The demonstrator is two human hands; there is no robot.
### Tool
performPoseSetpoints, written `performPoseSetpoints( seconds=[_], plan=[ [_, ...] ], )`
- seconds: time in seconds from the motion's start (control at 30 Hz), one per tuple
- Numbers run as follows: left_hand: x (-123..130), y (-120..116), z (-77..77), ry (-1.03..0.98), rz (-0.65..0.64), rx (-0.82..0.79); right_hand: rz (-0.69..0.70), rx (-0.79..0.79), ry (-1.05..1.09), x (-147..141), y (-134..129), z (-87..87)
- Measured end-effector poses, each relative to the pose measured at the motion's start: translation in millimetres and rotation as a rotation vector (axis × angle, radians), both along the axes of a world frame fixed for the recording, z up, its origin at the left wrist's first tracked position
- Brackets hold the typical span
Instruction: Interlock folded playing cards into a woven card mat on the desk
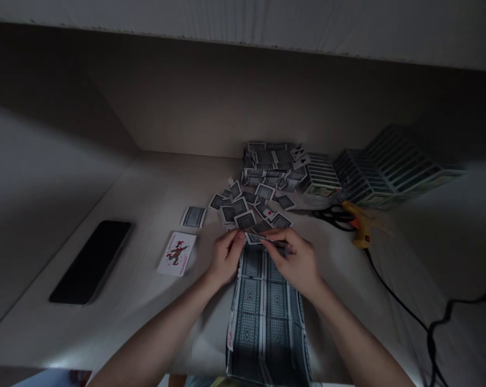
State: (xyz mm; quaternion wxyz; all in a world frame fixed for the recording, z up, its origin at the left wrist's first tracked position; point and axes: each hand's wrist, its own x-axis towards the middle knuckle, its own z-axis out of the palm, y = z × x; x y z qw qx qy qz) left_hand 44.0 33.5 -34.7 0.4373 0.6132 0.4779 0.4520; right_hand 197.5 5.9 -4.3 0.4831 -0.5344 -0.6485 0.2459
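Observation:
My left hand [227, 258] and my right hand [295, 260] meet over the top end of a long strip of joined playing cards [265, 317], which lies face down towards me. Between them, both hands pinch a small playing card [254, 238] at the strip's far edge. Its exact position is partly hidden by my fingers. Beyond my hands lies a scattered heap of loose blue-backed cards [247, 207]. A joker card [177, 253] lies face up left of my left hand, and a single face-down card [193, 216] lies just beyond it.
A stack of joined cards [271, 164] stands against the back wall. Rows of glued card structures [396, 166] rise at the right, near black-handled scissors [334, 217] and a yellow glue gun [359, 223] with a black cord [400, 306]. A black smartphone [90, 262] lies at the left.

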Motion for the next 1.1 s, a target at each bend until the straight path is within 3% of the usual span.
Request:
performPoseSetpoints(
  seconds=[1.1],
  plan=[
    [0.5,1.3,-7.7,-0.097,0.025,-0.059,0.016,-0.047,-0.073,-2.2,2.4,0.0]
  ],
)
